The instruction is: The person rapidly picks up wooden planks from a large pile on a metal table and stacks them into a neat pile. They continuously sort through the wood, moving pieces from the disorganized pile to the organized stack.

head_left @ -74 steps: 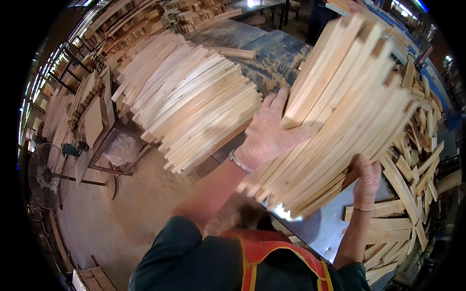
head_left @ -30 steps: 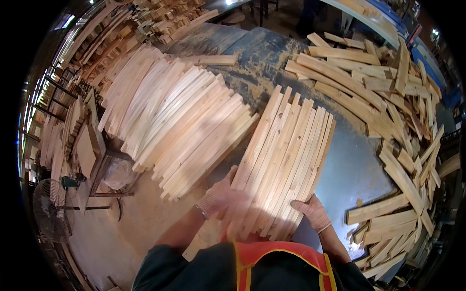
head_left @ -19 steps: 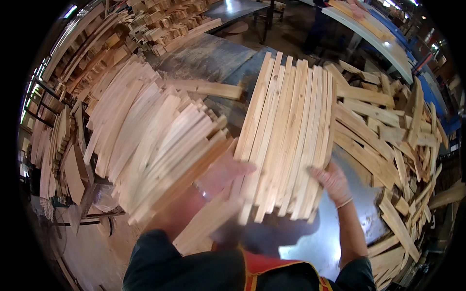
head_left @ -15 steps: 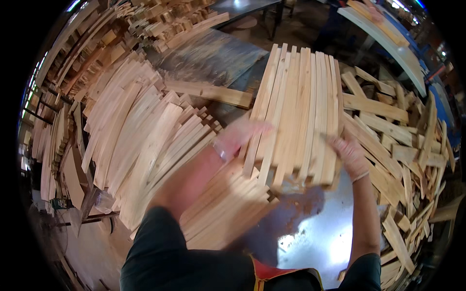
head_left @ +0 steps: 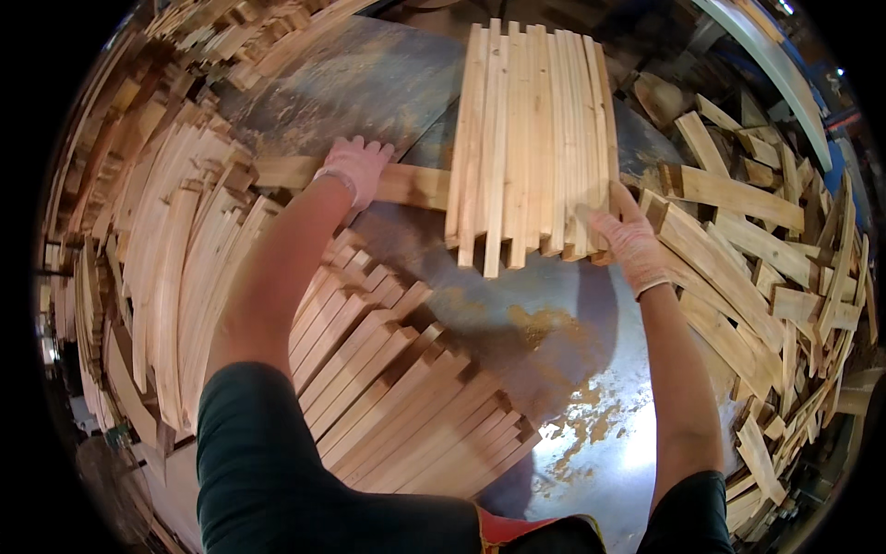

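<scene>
A stack of pale wooden strips (head_left: 526,138) lies side by side on the metal table, its near ends uneven. At the stack's near right corner is my right hand (head_left: 631,242) in a pale pinkish glove, its thumb on top and a finger along the outer side. My left hand (head_left: 355,169), gloved the same way, lies with fingers spread over a wooden board (head_left: 415,186) that runs crosswise left of the stack. Below my left arm, more wooden strips (head_left: 406,397) lie in a slanted pile, partly covered by the arm.
Sawdust is scattered over the metal table (head_left: 591,369). Loose offcuts (head_left: 738,240) are heaped along the right side. To the left stand large piles of strips (head_left: 166,268). A pale rail-like edge (head_left: 775,74) crosses the far right.
The strip stack has shifted away from me and been set on the table. My left hand has let go of it and moved left onto the board. My right hand remains at its corner.
</scene>
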`<action>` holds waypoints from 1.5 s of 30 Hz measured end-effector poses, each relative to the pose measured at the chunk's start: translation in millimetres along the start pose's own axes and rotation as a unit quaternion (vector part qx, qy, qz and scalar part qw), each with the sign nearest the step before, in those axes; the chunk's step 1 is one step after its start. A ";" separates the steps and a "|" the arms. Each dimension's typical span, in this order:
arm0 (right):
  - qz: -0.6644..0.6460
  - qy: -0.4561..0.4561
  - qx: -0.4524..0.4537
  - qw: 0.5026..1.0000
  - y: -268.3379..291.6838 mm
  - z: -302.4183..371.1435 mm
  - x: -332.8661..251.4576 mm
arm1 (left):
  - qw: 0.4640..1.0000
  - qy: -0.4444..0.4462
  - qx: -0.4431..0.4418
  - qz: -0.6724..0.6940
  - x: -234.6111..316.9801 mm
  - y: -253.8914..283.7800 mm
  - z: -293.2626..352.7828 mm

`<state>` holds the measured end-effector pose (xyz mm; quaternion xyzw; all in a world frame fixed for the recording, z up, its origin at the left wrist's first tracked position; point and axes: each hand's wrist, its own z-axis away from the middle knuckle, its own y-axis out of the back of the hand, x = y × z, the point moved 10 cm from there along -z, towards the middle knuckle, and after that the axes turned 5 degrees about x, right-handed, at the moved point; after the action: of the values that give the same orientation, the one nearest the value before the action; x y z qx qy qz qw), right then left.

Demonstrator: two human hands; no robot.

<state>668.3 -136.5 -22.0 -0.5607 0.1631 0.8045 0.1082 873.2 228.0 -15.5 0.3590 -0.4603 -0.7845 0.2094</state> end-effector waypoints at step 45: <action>0.565 0.049 0.056 0.822 356.3 542.0 199.9 | 0.939 -0.239 0.233 0.086 353.8 203.1 45.2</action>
<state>1.7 -259.3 13.2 -0.4021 0.5008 0.6858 -0.3424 607.1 -78.5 45.0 0.1591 -0.6954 -0.6972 0.0702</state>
